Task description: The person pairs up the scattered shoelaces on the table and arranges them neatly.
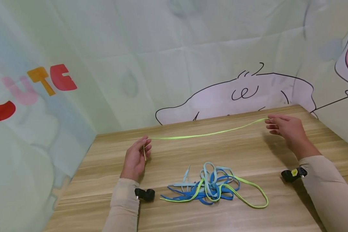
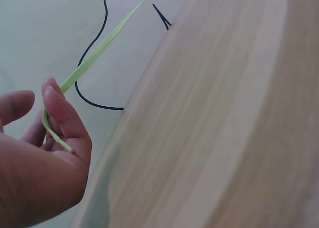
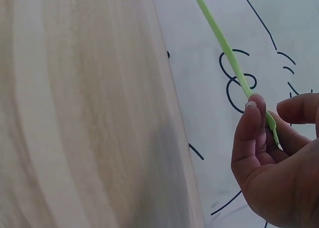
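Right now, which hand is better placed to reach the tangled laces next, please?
Likely the left hand, nearer the tangled laces than the right hand; both hold one lime lace.

The long, thin, flat yellow-green lace [image 1: 188,136] stretches above the rear part of the brown wood-grain counter [image 1: 84,193], between the person's two bare hands, with the left hand [image 1: 135,159] at its left end and the right hand [image 1: 287,129] at its right end. Nearer the front of the counter lies the tangled pile of blue, light-blue and yellow-green flat laces [image 1: 210,188], one loop [image 1: 259,207] reaching out to its right. Behind the counter's far edge stands the pale, creased, printed backdrop [image 1: 162,71].
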The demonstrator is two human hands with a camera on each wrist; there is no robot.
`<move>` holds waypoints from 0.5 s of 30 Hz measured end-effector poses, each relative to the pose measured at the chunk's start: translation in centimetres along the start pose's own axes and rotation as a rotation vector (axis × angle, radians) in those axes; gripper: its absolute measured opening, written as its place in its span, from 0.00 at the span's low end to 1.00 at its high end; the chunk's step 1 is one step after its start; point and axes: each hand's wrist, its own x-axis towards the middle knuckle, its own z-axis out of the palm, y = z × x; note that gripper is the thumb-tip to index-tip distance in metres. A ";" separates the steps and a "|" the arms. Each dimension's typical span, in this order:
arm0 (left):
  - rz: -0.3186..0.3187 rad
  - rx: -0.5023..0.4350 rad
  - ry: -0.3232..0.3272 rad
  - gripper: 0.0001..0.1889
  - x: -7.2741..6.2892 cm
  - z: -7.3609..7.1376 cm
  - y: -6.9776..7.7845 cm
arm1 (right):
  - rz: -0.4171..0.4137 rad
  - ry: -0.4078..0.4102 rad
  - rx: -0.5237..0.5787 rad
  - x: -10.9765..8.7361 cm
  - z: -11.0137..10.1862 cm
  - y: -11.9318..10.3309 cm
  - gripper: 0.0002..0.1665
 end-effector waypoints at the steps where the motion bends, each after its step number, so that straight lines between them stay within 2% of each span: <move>1: -0.003 -0.002 -0.003 0.24 0.0 0.0 0.0 | 0.000 -0.003 -0.017 0.0 0.0 0.0 0.31; 5: -0.020 -0.018 -0.025 0.23 0.2 -0.2 0.0 | -0.002 -0.026 -0.068 0.0 -0.1 0.1 0.33; 8: -0.041 -0.045 -0.044 0.23 0.1 -0.4 0.1 | -0.008 -0.054 -0.062 0.0 -0.1 0.1 0.32; 11: -0.060 -0.073 -0.040 0.23 0.0 -0.8 0.2 | -0.007 -0.081 -0.054 0.1 -0.1 0.2 0.32; 15: -0.078 -0.100 -0.015 0.17 -0.1 -1.1 0.4 | 0.006 -0.099 -0.053 0.1 -0.1 0.2 0.33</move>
